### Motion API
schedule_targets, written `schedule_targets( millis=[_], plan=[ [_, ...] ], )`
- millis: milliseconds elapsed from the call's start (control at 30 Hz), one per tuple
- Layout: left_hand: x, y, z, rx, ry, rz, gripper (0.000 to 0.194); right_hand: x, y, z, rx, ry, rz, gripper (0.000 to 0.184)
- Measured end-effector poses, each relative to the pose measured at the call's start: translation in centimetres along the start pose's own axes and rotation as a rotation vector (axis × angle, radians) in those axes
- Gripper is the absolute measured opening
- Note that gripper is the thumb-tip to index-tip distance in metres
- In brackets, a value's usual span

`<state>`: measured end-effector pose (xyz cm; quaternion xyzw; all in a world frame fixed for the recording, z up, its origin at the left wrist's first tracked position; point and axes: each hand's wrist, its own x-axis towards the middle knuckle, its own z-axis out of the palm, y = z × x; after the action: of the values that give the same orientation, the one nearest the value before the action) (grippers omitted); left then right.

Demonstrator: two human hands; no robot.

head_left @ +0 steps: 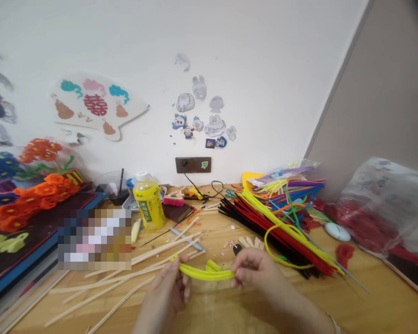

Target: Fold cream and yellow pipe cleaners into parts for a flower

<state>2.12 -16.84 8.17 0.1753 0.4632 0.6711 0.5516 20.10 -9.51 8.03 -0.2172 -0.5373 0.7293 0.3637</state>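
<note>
Yellow fuzzy stems are held in a shallow, sagging bow over the worktop, one end pinched by the left hand, the other by the fingertips of the right hand. Little weight is to be expected; they should prove soft, grippy and easily bent or kinked, so they are best taken near the ends, lightly. Just behind the bow, a short yellow piece is seen. Pale wooden strips are strewn leftward; black and red stems are heaped to the right.
</note>
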Motion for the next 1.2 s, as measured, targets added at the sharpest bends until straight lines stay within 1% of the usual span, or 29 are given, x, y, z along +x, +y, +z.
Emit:
schedule_targets(
  millis=[100, 233, 300, 433, 567, 667, 733, 800, 867, 933, 1000, 1067, 1133, 1200],
  plan=[
    [0.2, 0.0, -0.1, 0.025, 0.031, -0.030, 0.025, -0.6, 0.4, 0.4, -0.054, -0.086, 0.059, 0.024],
    [0.6, -0.3, -0.3, 0.065, -0.003, -0.039, 0.024, -1.1, 0.7, 0.8, -0.141, -0.190, 0.102, 0.022],
    [1.1, -0.7, -0.6, 0.073, -0.005, -0.055, 0.026, -1.4, 0.6, 0.9, -0.197, -0.225, 0.102, 0.020],
    [2.0, -1.6, -1.2, 0.087, 0.063, -0.056, 0.034, -1.7, 0.6, 0.9, -0.230, -0.298, 0.150, 0.017],
    [2.4, -1.8, -1.8, 0.103, 0.068, -0.023, 0.037, -1.9, 0.4, 1.2, -0.373, -0.316, 0.089, 0.013],
    [2.0, -1.1, -1.6, 0.188, 0.071, -0.001, 0.035, -1.8, 0.2, 1.5, -0.386, -0.325, 0.070, 0.015],
    [1.5, -0.5, -1.3, 0.290, 0.104, 0.067, 0.031, -1.7, 0.0, 1.5, -0.412, -0.307, -0.015, 0.018],
    [0.9, 0.0, -0.8, 0.400, 0.139, 0.163, 0.027, -1.5, 0.0, 1.4, -0.476, -0.251, -0.144, 0.020],
    [0.3, 0.1, -0.3, 0.489, 0.090, 0.233, 0.025, -1.3, -0.1, 1.3, -0.528, -0.189, -0.228, 0.023],
    [-0.1, 0.0, 0.0, 0.552, 0.001, 0.265, 0.027, -1.1, -0.2, 1.2, -0.540, -0.155, -0.240, 0.027],
    [-0.4, -0.3, 0.2, 0.580, -0.093, 0.259, 0.028, -1.1, -0.3, 1.2, -0.542, -0.132, -0.233, 0.031],
    [-0.5, -0.5, 0.2, 0.567, -0.172, 0.213, 0.028, -1.1, -0.3, 1.3, -0.538, -0.133, -0.221, 0.033],
    [-0.4, -0.5, 0.2, 0.531, -0.201, 0.158, 0.029, -1.2, -0.3, 1.3, -0.535, -0.144, -0.208, 0.034],
    [0.0, -0.6, 0.0, 0.485, -0.168, 0.119, 0.029, -1.3, -0.3, 1.3, -0.546, -0.124, -0.224, 0.034]
  ],
)
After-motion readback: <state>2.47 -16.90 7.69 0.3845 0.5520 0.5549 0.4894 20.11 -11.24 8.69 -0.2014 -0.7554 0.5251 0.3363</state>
